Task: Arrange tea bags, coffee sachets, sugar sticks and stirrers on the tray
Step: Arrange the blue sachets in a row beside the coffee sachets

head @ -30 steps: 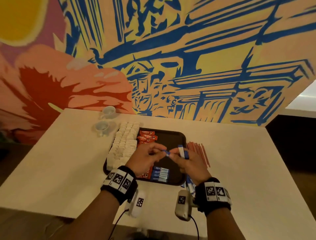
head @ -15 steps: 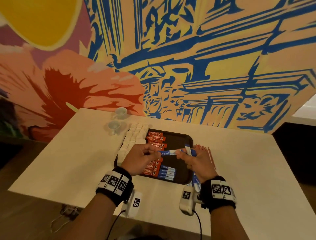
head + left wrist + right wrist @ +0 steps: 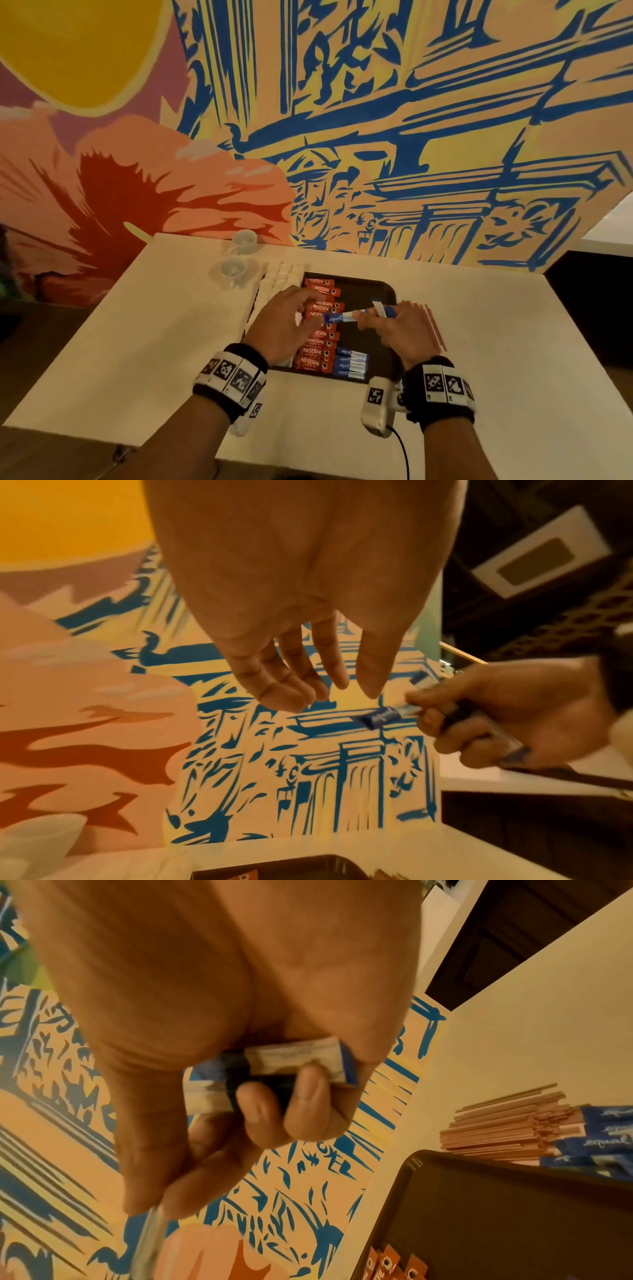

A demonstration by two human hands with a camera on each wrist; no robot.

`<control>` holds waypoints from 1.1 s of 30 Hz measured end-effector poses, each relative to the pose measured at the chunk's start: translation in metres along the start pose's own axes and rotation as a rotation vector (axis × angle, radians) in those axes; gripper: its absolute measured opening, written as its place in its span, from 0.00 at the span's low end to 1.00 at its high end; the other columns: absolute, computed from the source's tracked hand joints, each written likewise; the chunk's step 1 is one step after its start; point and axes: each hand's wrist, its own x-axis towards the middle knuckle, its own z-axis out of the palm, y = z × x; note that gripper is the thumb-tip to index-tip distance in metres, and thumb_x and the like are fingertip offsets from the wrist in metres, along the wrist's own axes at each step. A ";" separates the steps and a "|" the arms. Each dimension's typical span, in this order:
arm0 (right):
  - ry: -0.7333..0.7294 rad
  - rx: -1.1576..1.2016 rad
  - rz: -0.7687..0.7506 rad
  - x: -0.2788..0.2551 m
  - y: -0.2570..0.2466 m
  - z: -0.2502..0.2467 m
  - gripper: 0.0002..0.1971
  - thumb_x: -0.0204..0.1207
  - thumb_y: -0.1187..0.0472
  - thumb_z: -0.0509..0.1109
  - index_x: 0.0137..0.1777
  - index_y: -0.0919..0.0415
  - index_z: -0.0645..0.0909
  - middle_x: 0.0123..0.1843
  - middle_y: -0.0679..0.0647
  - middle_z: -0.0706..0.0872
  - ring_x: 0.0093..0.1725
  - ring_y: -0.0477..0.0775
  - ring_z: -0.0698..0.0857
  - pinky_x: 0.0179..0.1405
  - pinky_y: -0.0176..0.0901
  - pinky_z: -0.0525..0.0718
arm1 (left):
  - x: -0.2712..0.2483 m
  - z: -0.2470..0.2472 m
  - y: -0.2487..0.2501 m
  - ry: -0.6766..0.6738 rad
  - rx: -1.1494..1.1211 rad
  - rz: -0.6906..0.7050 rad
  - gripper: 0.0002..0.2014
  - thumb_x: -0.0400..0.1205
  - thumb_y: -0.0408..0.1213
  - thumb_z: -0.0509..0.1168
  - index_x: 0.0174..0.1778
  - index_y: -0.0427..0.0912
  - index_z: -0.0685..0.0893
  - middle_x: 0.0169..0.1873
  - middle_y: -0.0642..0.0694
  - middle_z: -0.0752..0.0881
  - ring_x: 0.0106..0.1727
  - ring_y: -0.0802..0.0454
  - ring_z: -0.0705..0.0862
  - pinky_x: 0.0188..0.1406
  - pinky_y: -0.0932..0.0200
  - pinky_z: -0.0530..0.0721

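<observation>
Right hand (image 3: 404,329) grips sugar stick bundle (image 3: 301,1058), pinches one stick (image 3: 337,318) outward for handover. Left hand (image 3: 281,325) relaxed, empty, just beside it. Both above tray (image 3: 383,291) centre.

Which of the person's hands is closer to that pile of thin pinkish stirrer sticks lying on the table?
Right. The right hand hovers just beside the stirrers, over the tray's right edge. The left hand is across the tray, above the tea bags.
</observation>
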 end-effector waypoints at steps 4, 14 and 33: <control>-0.010 0.151 0.069 0.000 0.002 0.017 0.12 0.76 0.50 0.79 0.42 0.60 0.92 0.22 0.44 0.80 0.21 0.41 0.69 0.21 0.30 0.67 | 0.005 0.008 0.000 -0.047 0.120 0.155 0.17 0.82 0.46 0.71 0.67 0.57 0.83 0.64 0.58 0.81 0.64 0.60 0.76 0.67 0.60 0.75; 0.020 0.321 0.232 -0.001 0.021 0.011 0.16 0.79 0.43 0.75 0.45 0.56 0.91 0.38 0.50 0.89 0.28 0.43 0.72 0.28 0.37 0.70 | 0.026 0.026 -0.002 -0.115 0.187 0.195 0.12 0.85 0.49 0.67 0.64 0.55 0.86 0.59 0.58 0.84 0.60 0.61 0.77 0.64 0.63 0.75; -0.108 0.294 0.364 0.057 0.091 -0.061 0.16 0.91 0.49 0.56 0.64 0.55 0.83 0.45 0.60 0.85 0.40 0.54 0.84 0.38 0.42 0.84 | 0.087 0.152 -0.048 -0.374 0.452 -0.171 0.09 0.84 0.46 0.67 0.57 0.53 0.88 0.56 0.53 0.87 0.59 0.52 0.82 0.65 0.52 0.79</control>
